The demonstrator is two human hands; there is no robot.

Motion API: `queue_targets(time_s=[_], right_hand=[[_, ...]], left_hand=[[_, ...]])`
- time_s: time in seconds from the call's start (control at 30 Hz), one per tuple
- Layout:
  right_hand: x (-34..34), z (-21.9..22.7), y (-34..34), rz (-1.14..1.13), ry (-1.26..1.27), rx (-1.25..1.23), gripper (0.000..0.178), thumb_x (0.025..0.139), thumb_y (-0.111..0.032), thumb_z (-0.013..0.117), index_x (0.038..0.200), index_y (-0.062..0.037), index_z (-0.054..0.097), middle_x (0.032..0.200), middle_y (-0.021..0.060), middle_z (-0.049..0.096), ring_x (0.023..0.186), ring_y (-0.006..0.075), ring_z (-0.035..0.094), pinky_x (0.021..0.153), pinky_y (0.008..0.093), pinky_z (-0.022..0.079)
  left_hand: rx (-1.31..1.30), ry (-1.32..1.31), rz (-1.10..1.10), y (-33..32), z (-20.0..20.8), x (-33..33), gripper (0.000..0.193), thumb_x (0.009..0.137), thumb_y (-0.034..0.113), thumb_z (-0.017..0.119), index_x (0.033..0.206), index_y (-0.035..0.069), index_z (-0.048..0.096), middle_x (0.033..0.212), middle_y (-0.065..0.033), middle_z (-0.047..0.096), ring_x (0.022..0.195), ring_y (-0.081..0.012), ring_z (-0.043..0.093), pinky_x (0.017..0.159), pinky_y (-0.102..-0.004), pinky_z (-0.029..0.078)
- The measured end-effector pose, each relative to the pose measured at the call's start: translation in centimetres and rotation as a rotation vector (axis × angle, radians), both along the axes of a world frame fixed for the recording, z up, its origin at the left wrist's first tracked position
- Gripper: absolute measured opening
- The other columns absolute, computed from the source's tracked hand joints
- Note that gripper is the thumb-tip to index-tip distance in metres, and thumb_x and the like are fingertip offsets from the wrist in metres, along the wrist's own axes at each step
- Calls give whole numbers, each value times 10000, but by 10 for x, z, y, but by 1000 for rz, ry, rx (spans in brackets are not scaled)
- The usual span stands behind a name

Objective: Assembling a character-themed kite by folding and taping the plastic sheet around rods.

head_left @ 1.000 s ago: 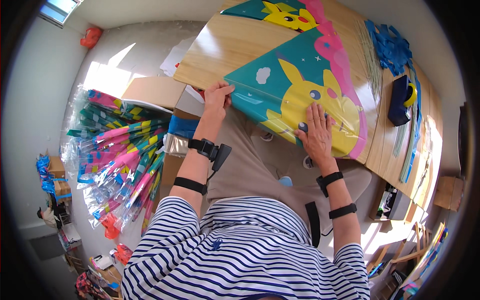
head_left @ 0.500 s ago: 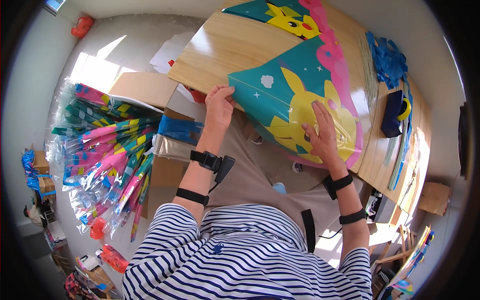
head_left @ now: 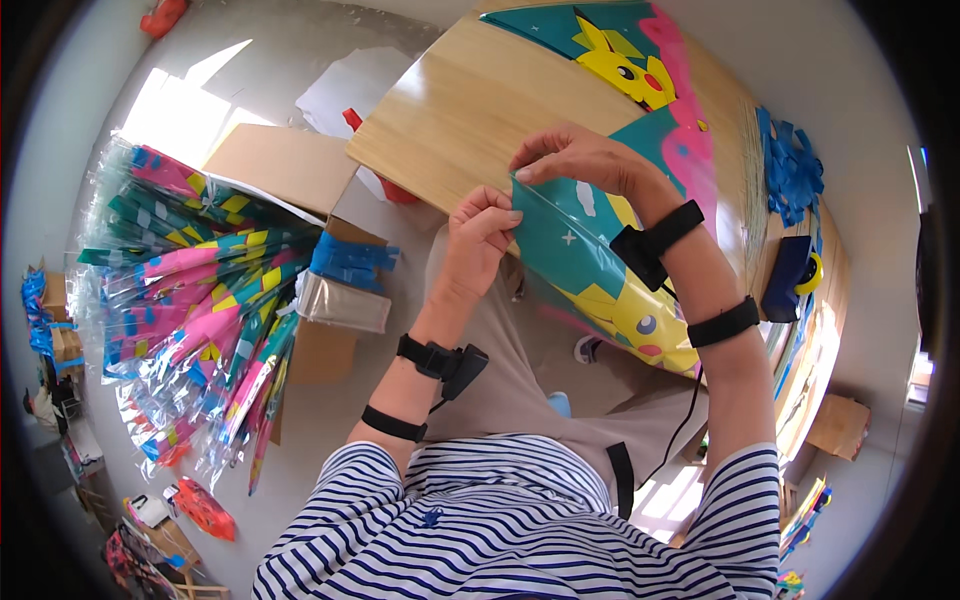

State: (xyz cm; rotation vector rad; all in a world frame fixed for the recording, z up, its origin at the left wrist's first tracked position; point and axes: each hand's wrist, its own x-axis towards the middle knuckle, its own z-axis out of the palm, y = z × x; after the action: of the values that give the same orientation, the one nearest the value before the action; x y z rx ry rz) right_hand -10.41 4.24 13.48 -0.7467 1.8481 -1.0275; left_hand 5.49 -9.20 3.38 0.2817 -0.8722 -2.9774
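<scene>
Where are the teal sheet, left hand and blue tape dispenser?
Teal sheet (head_left: 585, 256), head view: its teal area.
Left hand (head_left: 474, 242), head view: its back.
Blue tape dispenser (head_left: 785, 280), head view: dark body.

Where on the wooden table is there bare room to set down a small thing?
Bare: the left part of the wooden tabletop, between the far printed sheet, the table's left edge and the right hand at the held sheet. Crowded: the right side, with thin sticks, blue strips and a dark-blue holder.
</scene>
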Motion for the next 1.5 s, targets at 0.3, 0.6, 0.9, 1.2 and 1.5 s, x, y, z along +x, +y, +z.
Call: queue_targets(time_s=[0.3,0.6,0.9,1.2,1.5], right_hand=[[1,-8,-7,-64,-31,-42,203,749,-194,772,838,-33,688,746,-18,630,719,75,563,681,242,439],[6,-11,-8,-88,11,-59,183,744,-162,774,828,-24,689,733,-18,629,707,68,553,664,239,438],[12,-13,-8,-106,53,-20,135,749,-97,761,821,-9,689,729,-31,617,711,61,537,659,239,432],[15,-13,-7,-99,58,-28,154,747,-103,756,835,6,691,736,-15,620,727,71,536,672,251,437],[17,-13,-9,-81,71,-31,158,744,-112,756,831,2,687,734,-10,620,736,75,537,678,256,436]], left_hand=[[-121,-50,50,-16,19,-19,116,973,188,611,990,75,629,940,-16,663,862,-119,625,824,-309,507],[-104,-200,23,-19,17,-24,82,964,151,618,982,74,640,902,-14,662,822,-109,626,778,-291,509],[-1103,-12,605,-13,46,-8,72,901,27,674,968,0,678,921,-61,670,826,-145,619,781,-282,503],[-1271,-13,511,-2,43,-5,111,895,44,692,984,-21,699,926,-86,676,846,-153,633,780,-282,498],[-906,-158,331,-2,39,-5,126,927,62,665,994,-44,678,880,-29,669,823,-96,611,778,-230,492]])
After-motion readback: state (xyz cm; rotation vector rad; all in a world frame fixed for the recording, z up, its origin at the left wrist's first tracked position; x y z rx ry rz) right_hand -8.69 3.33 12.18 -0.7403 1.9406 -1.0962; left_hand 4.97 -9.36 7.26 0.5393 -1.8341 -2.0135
